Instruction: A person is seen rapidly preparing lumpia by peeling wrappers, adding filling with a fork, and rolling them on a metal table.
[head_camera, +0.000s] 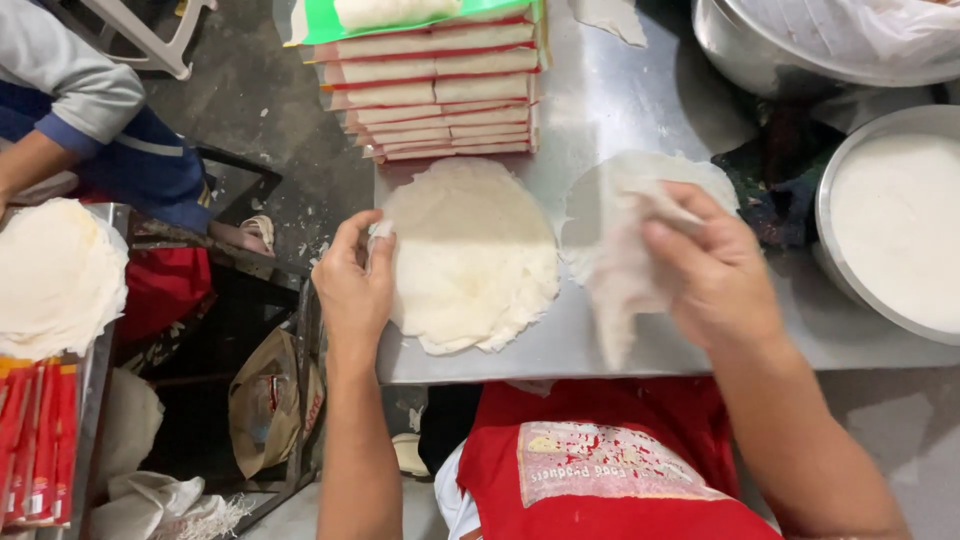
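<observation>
The left hand (352, 285) rests at the left edge of a round stack of thin white pastry sheets (475, 255), its fingers curled and its thumb and fingertips pinching the rim of the top sheet. The right hand (705, 270) is to the right, fingers bent and closed on a single limp, translucent white sheet (620, 275) that droops from its grip toward the near edge of the table; the sheet is blurred, so its exact outline is hard to tell. Under and behind that hand lies another thin round sheet (600, 195), flat on the grey stainless-steel table (620, 100), just beside the stack. Farther off, at the far side of the table, stands a pile of flat packets with red and white edges (440, 90), topped by one with a green border. To the right, a round metal pan filled with white sheets (895, 225) sits at the table's edge, and a large steel bowl lined with clear plastic (810, 40) stands beyond it. At the near edge, the person's red apron (600, 460) shows between the forearms. At the far left another person's grey sleeve (65, 75) is seen above a second heap of round white sheets (55, 275), with red packets (35, 440) nearer.
</observation>
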